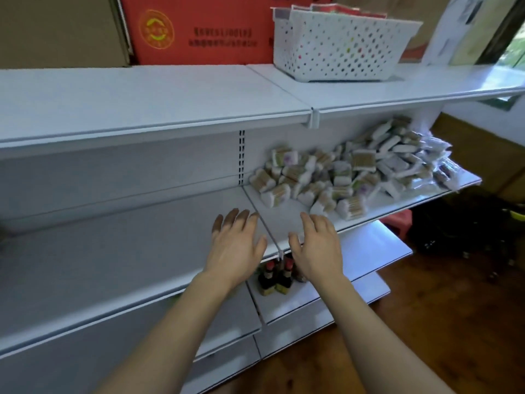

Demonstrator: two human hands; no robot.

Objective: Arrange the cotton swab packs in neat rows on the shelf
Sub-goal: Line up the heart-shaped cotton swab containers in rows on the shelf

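A loose heap of cotton swab packs (355, 169) lies jumbled on the right section of the white middle shelf (287, 220), spreading to its right end. My left hand (237, 243) hovers over the shelf's left section, fingers straight and spread, holding nothing. My right hand (315, 245) reaches over the front of the right section, fingers relaxed and empty, a short way in front of the nearest packs. The two hands sit either side of the seam between the sections.
The top shelf (159, 95) carries a white perforated basket (341, 44), a red carton (199, 32) and a brown box. Small dark bottles (277, 277) stand on the lower shelf under my hands. Wooden floor and a red stool (397, 220) lie to the right.
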